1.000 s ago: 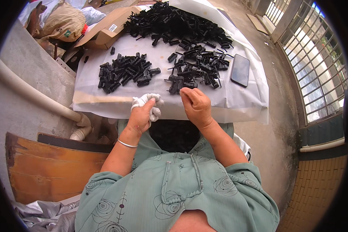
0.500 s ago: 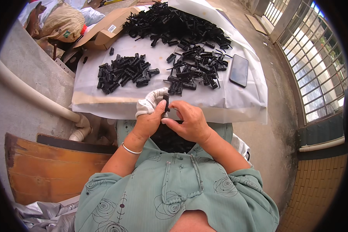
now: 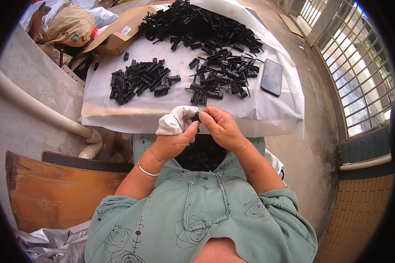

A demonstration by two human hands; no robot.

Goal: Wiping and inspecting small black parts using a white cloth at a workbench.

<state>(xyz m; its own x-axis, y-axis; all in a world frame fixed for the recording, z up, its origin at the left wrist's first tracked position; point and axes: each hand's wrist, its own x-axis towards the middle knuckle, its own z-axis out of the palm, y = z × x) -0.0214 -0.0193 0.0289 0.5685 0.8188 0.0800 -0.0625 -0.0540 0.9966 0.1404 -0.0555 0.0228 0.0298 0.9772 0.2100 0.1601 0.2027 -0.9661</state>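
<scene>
Just beyond the table's near edge, both hands meet around a small black plastic part [image 3: 196, 117]. My left hand [image 3: 177, 131], its fingers wrapped in white cloth, grips the part with the bare thumb along its side. My right hand [image 3: 221, 127] pinches the part's upper end between thumb and forefinger. Most of the part is hidden by the fingers. On the table ahead lie a loose pile of black plastic parts [image 3: 142, 79] at the left and another pile with thin sticking-out strips [image 3: 224, 72] at the right. More black pieces [image 3: 199, 153] lie in my lap, below the hands.
A white sheet [image 3: 131, 115] covers the table. At the back rises a large heap of black parts [image 3: 193, 24], with an open cardboard box [image 3: 120, 37] to its left. A phone [image 3: 271, 78] lies near the right edge. A pipe [image 3: 39, 105] runs along the left wall.
My right hand has moved up and turned, its fingertips now at the part's upper end. The part has tilted and is more covered by the fingers. My left hand has shifted slightly right.
</scene>
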